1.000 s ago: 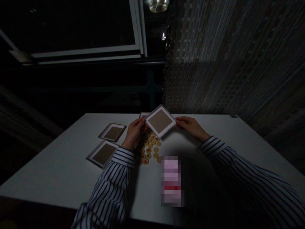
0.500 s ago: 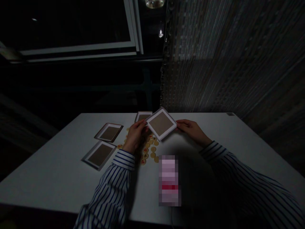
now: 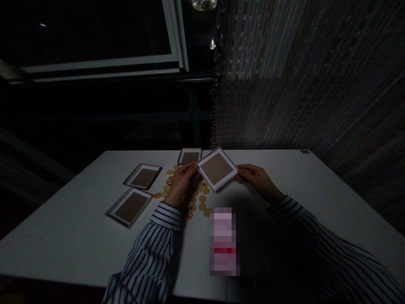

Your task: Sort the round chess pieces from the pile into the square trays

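Cornerwise between the two grips, the shallow square tray [image 3: 217, 168] shows pale walls, a white border, a flat grey-brown middle! The left hand [image 3: 181, 184] pinches one corner, the right hand [image 3: 258, 180] the one opposite. Round yellowish pieces [image 3: 202, 206], some marked red, lie around the left grip.
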